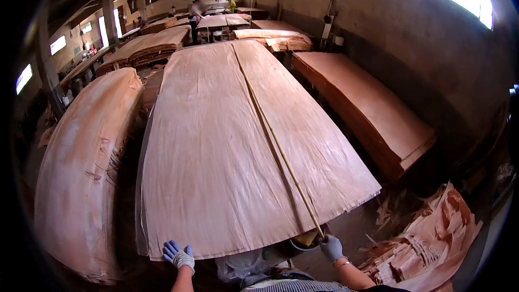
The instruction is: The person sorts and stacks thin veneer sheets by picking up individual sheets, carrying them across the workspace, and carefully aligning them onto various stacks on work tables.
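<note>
The left hand [179,256] is resting on the near-left edge of the veneer sheet [211,146], fingers spread wide, probably for steadying it. With fingers closed, the right hand [331,250] is gripping the long stick [307,205] where its near end is projecting past the sheet, presumably for easier reach; the rest is lying lengthwise along the veneer.

Left hand [179,256] gloved blue, pale-banded, right hand [331,249] gloved blue-grey, thin wristband [341,264], grey patterned garment [297,286]
</note>
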`<state>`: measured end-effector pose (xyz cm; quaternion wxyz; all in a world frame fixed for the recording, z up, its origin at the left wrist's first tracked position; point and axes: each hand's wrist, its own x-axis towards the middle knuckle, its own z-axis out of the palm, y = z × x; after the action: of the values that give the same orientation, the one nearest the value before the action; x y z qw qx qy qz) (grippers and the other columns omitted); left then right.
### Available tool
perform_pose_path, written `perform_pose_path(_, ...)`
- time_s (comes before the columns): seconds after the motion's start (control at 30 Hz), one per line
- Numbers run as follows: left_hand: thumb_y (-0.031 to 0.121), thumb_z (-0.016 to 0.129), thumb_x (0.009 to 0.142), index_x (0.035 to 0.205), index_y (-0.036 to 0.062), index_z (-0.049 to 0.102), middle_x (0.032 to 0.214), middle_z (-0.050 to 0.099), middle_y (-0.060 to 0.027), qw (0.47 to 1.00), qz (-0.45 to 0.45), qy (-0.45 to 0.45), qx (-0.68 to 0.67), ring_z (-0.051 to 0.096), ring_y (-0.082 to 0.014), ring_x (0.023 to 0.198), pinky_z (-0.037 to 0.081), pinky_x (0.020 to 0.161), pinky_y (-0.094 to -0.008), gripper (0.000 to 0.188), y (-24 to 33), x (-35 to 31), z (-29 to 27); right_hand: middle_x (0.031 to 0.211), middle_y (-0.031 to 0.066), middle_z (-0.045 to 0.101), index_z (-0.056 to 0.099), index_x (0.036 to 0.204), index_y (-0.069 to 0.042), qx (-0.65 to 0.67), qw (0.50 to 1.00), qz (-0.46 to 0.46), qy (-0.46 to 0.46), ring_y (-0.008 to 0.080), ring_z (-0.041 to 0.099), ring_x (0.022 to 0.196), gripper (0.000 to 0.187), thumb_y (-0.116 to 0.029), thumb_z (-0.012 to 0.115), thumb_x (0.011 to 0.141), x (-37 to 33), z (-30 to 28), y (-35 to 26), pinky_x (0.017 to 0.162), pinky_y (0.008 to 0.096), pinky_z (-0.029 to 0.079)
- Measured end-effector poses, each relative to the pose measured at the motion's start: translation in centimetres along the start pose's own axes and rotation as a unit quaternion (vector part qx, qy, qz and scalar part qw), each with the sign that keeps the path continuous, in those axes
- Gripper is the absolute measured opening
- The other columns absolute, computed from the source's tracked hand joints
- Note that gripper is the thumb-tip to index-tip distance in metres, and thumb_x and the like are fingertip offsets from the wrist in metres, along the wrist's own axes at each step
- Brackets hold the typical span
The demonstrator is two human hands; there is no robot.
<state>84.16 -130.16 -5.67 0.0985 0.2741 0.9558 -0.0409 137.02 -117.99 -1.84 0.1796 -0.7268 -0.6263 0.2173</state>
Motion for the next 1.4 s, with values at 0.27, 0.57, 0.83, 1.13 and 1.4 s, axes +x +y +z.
perform_pose_path(0.27,0.056,0.039,0.088,0.145,0.0137,0.022,0.152,0.019,-0.0106,0.995,0.005,-0.019,0.100,0.023,-0.0324,0.136,0.015,0.108,-0.0519,0.073,-1.0,4.9,-3.2,0.086,0.0248,0.062,0.065,0.090,-0.002,0.039,0.996,-0.038,-0.067,0.0407,0.061,0.081,0.035,-0.036,0.059,0.082,3.3,2.2,-6.3,0.070,0.0445,0.048)
perform_pose_path(0.57,0.050,0.044,0.089,0.147,0.0197,0.019,0.153,0.017,-0.0077,0.989,0.082,0.063,0.107,0.018,-0.0307,0.139,0.014,0.109,-0.0531,0.070,2.9,3.1,-0.6,0.081,0.0221,0.062,0.059,0.088,-0.006,0.061,0.994,0.021,-0.085,0.0400,0.060,0.082,0.027,-0.031,0.058,0.080,-0.2,1.5,-5.8,0.069,0.0484,0.046)
perform_pose_path(0.83,0.052,0.044,0.088,0.146,0.0156,0.020,0.153,0.015,-0.0120,0.986,0.099,0.043,0.128,0.017,-0.0313,0.139,0.013,0.109,-0.0521,0.073,5.3,4.1,-1.2,0.127,0.0154,0.050,0.060,0.093,-0.007,-0.153,0.973,-0.119,0.121,0.0360,0.048,0.108,0.023,-0.027,0.059,0.080,8.6,0.4,-3.7,0.088,0.0475,0.040)
perform_pose_path(1.13,0.057,0.044,0.085,0.147,0.0121,0.013,0.153,0.007,-0.0140,0.993,0.077,-0.045,0.080,0.011,-0.0350,0.140,0.012,0.108,-0.0566,0.082,4.6,4.5,-1.8,0.141,0.0198,0.037,0.060,0.102,-0.009,-0.174,0.980,-0.093,0.028,0.0495,0.031,0.125,0.031,-0.029,0.060,0.079,10.2,2.4,-0.2,0.104,0.0551,0.024)
perform_pose_path(1.4,0.061,0.047,0.081,0.147,0.0098,0.013,0.152,0.009,-0.0175,0.994,0.071,-0.039,0.074,0.009,-0.0372,0.139,0.008,0.109,-0.0560,0.090,5.1,4.6,-2.0,0.138,0.0230,0.038,0.058,0.091,-0.008,-0.156,0.975,-0.153,0.043,0.0510,0.031,0.125,0.023,-0.027,0.061,0.078,11.5,3.2,0.6,0.106,0.0527,0.024)
